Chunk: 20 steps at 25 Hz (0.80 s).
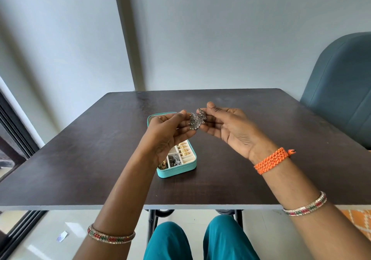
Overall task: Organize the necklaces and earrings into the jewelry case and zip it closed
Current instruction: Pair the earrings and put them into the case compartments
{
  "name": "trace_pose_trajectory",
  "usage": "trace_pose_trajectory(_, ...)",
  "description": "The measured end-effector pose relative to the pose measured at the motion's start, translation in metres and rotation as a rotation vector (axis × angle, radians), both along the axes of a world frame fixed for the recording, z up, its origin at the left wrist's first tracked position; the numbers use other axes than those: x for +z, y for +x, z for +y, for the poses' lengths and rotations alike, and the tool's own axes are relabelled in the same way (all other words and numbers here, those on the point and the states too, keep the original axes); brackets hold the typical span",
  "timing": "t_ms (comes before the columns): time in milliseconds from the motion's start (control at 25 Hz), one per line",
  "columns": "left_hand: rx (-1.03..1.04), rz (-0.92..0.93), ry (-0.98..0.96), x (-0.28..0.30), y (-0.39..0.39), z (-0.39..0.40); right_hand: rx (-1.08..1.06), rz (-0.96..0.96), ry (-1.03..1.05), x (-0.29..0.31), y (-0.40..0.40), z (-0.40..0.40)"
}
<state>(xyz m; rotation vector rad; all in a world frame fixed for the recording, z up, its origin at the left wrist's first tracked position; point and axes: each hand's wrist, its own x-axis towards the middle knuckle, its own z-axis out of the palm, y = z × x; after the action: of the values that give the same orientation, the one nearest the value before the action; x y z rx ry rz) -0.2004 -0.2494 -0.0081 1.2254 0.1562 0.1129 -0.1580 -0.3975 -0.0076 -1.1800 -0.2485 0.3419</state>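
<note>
From the head camera, two hands are up in the middle of the frame, above a dark table [80, 159]. The left hand [168, 131] and the right hand [226, 127] hold silver earrings [197, 120] between them. The left thumb and fingertips pinch one side, and the right thumb and fingers pinch the other. The earrings look like two fan-shaped pieces stuck or pressed together.

Just below the hands, a little teal jewelry case [176, 168] sits open on the table. Its small boxes already hold gold earrings [183, 150] and some silver bits.

I think the step now is getting this pair ready to go in. Next, the hands need to come down and drop the pair gently into a free box. The zip is not done yet.
</note>
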Motion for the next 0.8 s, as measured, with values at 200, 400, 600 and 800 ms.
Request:
trace_pose_trajectory(200, 0.017, 0.061, -0.028, 0.0, -0.002, -0.001, 0.036, 0.017, -0.043, 0.0, -0.001, -0.003)
trace_pose_trajectory(400, 0.026, 0.073, 0.02, 0.001, -0.008, 0.006, 0.113, 0.043, -0.089, 0.0, -0.001, -0.006)
trace_pose_trajectory(600, 0.003, 0.062, 0.117, -0.003, -0.009, 0.012, 0.184, 0.07, -0.111, -0.005, 0.004, -0.006)
trace_pose_trajectory(800, 0.064, 0.019, 0.436, -0.013, -0.008, 0.021, 0.116, -0.182, -0.352, -0.015, 0.009, 0.015)
